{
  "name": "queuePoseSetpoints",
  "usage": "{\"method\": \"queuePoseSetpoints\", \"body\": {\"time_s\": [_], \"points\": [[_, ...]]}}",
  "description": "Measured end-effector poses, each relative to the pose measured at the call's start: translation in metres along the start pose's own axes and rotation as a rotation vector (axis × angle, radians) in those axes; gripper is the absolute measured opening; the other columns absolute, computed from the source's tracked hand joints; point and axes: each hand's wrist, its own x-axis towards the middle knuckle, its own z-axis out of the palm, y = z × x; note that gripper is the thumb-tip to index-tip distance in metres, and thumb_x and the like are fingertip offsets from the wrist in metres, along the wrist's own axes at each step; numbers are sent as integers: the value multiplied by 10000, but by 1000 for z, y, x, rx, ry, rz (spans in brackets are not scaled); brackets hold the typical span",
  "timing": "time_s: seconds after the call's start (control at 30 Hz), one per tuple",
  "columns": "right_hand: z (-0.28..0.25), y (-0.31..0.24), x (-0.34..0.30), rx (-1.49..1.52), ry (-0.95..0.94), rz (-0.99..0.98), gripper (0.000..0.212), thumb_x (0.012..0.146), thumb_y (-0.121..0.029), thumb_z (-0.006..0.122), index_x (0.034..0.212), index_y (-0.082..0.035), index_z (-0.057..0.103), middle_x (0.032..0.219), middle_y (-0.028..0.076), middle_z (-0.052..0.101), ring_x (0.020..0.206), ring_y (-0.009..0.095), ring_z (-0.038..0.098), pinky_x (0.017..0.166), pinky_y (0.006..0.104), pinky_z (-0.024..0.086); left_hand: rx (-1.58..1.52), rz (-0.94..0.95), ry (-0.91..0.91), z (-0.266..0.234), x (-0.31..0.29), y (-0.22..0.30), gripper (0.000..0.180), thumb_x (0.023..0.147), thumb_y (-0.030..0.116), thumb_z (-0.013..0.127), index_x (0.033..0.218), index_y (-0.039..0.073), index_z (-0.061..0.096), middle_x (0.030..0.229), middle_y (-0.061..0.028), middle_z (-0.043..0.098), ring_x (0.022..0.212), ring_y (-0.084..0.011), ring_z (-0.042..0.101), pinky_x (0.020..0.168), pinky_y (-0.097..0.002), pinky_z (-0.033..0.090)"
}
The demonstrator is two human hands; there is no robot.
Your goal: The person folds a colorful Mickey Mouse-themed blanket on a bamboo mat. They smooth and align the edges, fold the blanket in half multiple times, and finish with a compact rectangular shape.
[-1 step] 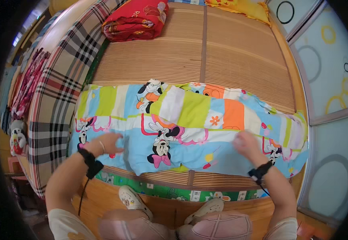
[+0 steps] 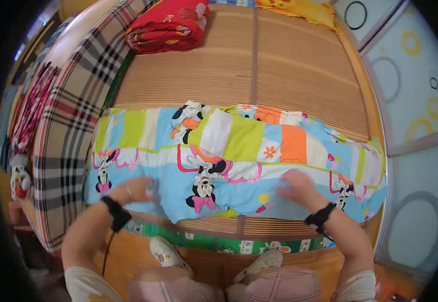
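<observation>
A long bundle of cartoon-printed quilt [image 2: 244,136], in blue, green, white and orange blocks, lies crosswise before me. It looks folded over in layers, with creases along its middle. Over its near left part is my left hand [image 2: 134,190], slightly blurred, its fingers apart and pointing inward. My right hand [image 2: 298,189] hovers over or brushes the near right part; the blur hides whether it touches. Its fingers also look spread, with no cloth gripped in them. Both wrists wear black bands with a cable.
Under the quilt is a slatted brown mat [image 2: 309,65] with a green printed border. A rolled red quilt [image 2: 168,27] and a yellow pillow [image 2: 299,11] lie at the far end. Plaid fabric [image 2: 73,116] covers the left side; sliding doors [image 2: 415,100] stand at the right.
My right hand has shifted left and a little nearer to me. My left hand has come slightly nearer too. The quilt looks the same.
</observation>
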Motion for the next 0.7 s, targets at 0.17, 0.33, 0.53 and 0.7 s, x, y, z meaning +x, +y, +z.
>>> {"method": "queuePoseSetpoints", "body": {"time_s": [0.17,0.33,0.53,0.7], "points": [[79,-79,32,-505,-229,-149,695,710,-278,811,1337,-164,531,1152,141,582,1080,347,565,934,510,448,312,-75,573,152,5,-10,750,685,384,757,1315,36,547,1449,-262,405,1362,-448,363,1080,-643,293],[101,-75,31,-590,-297,64,707,706,-220,802,1352,-190,516,1095,118,581,1061,314,564,927,474,434,217,28,909,167,53,-31,483,759,198,667,1225,86,608,1408,-219,466,1323,-416,414,1062,-589,323],[68,-76,34,-490,-237,161,562,677,-88,729,1217,-178,598,1016,86,586,999,295,568,867,445,424,248,-224,930,120,45,-77,306,825,107,572,1112,183,643,1019,-93,591,986,-318,553,854,-467,421],[55,-97,6,-281,-380,116,464,707,-96,683,1162,-149,614,994,86,583,996,312,563,867,453,426,347,-252,1007,120,-8,-116,253,799,105,591,1039,172,636,995,-92,579,950,-302,546,822,-454,414]]}}
